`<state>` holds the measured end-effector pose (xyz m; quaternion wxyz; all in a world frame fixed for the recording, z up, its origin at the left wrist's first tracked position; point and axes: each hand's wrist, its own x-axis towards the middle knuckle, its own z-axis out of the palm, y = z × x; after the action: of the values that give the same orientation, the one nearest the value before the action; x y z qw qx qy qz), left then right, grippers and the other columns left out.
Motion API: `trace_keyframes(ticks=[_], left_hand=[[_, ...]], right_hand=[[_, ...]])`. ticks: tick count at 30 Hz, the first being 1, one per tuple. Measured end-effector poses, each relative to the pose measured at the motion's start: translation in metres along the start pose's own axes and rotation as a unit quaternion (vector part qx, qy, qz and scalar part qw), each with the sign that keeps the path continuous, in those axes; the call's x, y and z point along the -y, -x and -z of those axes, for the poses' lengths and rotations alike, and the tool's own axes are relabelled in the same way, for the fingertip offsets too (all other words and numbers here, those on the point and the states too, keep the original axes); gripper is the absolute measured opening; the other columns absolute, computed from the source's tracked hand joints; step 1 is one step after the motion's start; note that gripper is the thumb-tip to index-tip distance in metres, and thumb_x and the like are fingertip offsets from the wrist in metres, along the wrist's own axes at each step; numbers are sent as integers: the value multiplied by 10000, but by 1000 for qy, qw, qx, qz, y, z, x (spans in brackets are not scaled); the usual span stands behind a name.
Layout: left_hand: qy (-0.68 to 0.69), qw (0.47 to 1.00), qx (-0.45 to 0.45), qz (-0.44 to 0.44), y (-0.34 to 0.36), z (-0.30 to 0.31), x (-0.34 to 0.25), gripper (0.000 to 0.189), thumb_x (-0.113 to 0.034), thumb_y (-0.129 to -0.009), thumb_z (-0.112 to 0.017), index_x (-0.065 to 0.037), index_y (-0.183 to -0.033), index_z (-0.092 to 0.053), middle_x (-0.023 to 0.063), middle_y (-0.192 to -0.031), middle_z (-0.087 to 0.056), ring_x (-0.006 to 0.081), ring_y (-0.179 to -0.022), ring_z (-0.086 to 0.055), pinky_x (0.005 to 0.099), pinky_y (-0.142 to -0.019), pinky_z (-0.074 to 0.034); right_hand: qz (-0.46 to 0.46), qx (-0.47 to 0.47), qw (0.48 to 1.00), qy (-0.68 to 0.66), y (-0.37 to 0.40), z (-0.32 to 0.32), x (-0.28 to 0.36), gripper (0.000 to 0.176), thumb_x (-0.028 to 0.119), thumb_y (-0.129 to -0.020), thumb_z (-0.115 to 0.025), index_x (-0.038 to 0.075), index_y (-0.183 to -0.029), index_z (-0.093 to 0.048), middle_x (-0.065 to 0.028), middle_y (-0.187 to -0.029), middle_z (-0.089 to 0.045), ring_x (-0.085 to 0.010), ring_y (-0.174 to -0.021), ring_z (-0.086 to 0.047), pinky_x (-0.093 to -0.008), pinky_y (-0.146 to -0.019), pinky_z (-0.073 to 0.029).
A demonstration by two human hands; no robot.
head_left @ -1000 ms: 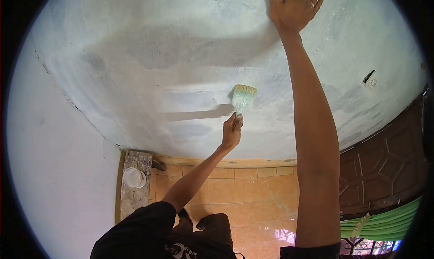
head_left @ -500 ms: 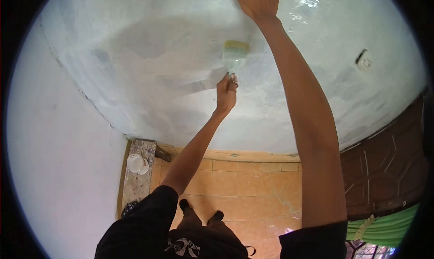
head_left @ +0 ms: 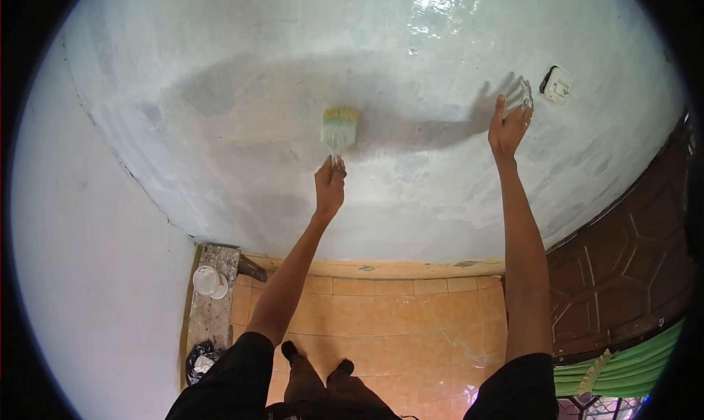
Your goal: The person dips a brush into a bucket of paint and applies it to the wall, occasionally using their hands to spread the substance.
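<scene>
In front of the pale, patchily painted wall [head_left: 411,200], my left hand [head_left: 330,189] is closed around the handle of a wide paintbrush [head_left: 339,130]. Its yellowish bristles point up, and the body below them is coated with pale paint. Over to the right, my right hand [head_left: 507,130] is raised near the wall with thumb and fingers apart. Whitish, wet-looking smears cover its fingertips, and its shadow falls on the wall beside it. Just right of those fingers is a white wall socket [head_left: 557,85].
At lower left a paint-spattered bench [head_left: 209,314] bears white tubs [head_left: 206,280] and a black plastic bag [head_left: 198,361]. Orange tiles [head_left: 381,325] cover the floor. A dark panelled wooden door [head_left: 616,273] and a green curtain [head_left: 623,369] stand on the right.
My right hand has come down from the top of the wall to beside the socket. My left hand, still holding the paintbrush, has shifted left and lower in view.
</scene>
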<state>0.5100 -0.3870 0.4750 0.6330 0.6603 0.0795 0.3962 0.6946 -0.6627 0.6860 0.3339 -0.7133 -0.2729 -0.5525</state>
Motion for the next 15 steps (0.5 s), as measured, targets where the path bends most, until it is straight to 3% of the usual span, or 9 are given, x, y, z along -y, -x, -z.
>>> trace_keyframes(ticks=[4,7,11,14,15], left_hand=[[92,995,-3,-45,-43,-23,-44,255,-198,-1026,-410,-50,-831,-482,-40,-672,-428,36,-590,-355,217,-505,-306],[146,989,30,-2,-54,-24,-38,262,-209,-1032,-404,-58,-834,-484,-40,-674,-429,38,-589,-356,214,-509,-312],[129,991,10,40,-24,-13,39,247,-202,-1027,-405,-72,-835,-492,-52,-676,-405,36,-579,-348,211,-494,-301],[123,991,8,53,6,-2,35,238,-187,-1023,-408,-72,-830,-488,-60,-672,-393,30,-578,-341,202,-484,-282],[45,998,7,38,9,-2,19,242,-183,-1022,-407,-72,-822,-485,-61,-669,-392,27,-577,-337,197,-478,-270]], right_hand=[[4,-2,1000,9,-27,-7,-5,605,343,-955,-535,-23,-1402,-356,-204,-1424,-404,-366,-1347,-336,-485,-1124,-247],[54,16,998,19,-33,-16,10,631,372,-947,-543,5,-1418,-340,-178,-1431,-398,-356,-1362,-320,-487,-1134,-240],[70,-8,997,10,-2,-30,24,641,368,-945,-546,9,-1427,-324,-175,-1468,-356,-378,-1382,-281,-534,-1129,-226],[59,31,998,-17,51,-29,31,623,326,-979,-514,-51,-1427,-302,-249,-1470,-328,-394,-1387,-269,-487,-1145,-192],[44,31,996,-67,77,-26,38,633,318,-982,-508,-67,-1430,-279,-258,-1474,-316,-397,-1389,-265,-483,-1145,-191]])
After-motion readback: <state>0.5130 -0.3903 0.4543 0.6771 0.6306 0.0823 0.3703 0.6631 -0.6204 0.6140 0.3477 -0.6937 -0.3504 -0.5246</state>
